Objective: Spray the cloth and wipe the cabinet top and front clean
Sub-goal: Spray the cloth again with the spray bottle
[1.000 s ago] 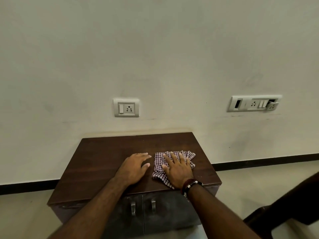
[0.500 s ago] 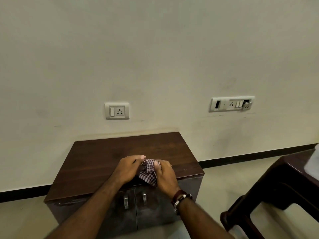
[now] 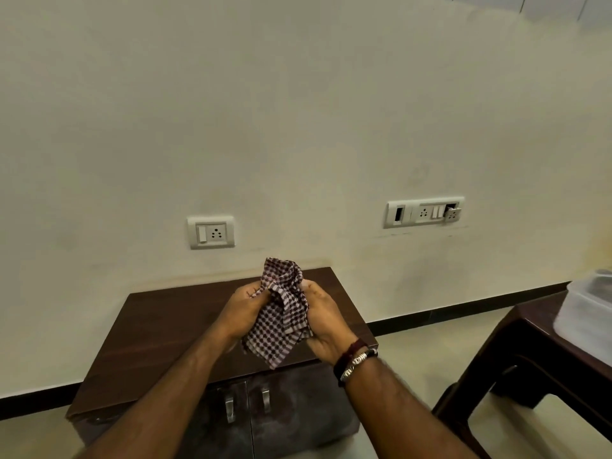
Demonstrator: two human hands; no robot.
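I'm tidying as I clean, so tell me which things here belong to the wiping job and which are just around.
Job: cloth, left hand, right hand, cabinet.
Around: wall sockets, side table, plastic tub.

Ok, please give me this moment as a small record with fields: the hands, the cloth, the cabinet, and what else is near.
left hand: shut on the cloth
right hand: shut on the cloth
cloth: checked, bunched, lifted above the cabinet top
cabinet top: dark wood, bare
cabinet front: two doors shut, looks dusty
right side: dark table with plastic container
spray bottle: not in view
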